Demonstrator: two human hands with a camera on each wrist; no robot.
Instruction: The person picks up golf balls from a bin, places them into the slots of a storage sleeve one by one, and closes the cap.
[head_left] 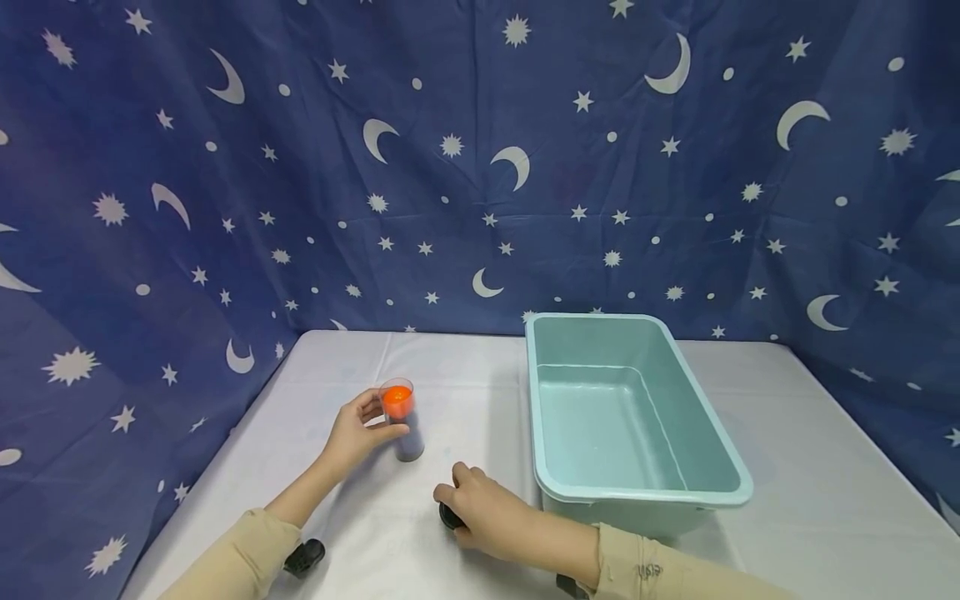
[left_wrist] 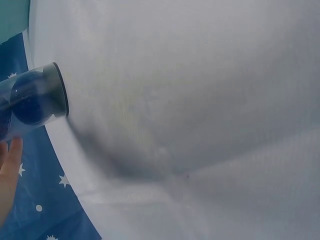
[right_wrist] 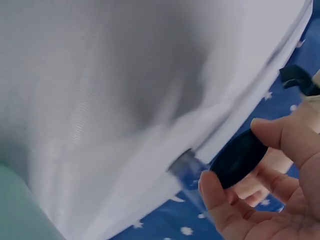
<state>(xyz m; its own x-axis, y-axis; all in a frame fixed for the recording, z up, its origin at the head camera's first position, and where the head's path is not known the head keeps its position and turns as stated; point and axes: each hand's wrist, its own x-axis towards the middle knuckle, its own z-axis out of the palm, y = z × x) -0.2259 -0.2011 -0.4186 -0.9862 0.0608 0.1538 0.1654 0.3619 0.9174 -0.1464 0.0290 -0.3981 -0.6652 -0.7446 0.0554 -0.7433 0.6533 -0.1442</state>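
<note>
In the head view my left hand [head_left: 354, 433] grips a clear tube [head_left: 410, 447] between thumb and fingers, near its upper part. An orange ball [head_left: 398, 402] sits at the top of the tube, and darker blue balls [left_wrist: 32, 98] show lower down in the left wrist view. Whether the tube's base touches the table I cannot tell. To the right and nearer, my right hand [head_left: 491, 515] pinches a round black lid [right_wrist: 239, 159] by its edge, apart from the tube. Only a few fingers of the left hand show in the left wrist view.
A pale green plastic tub [head_left: 600, 433] stands to the right of both hands, its near end close to the right forearm. A white cloth [head_left: 465, 375] covers the table. Blue curtains [head_left: 450, 167] with moons and stars hang behind and at the sides.
</note>
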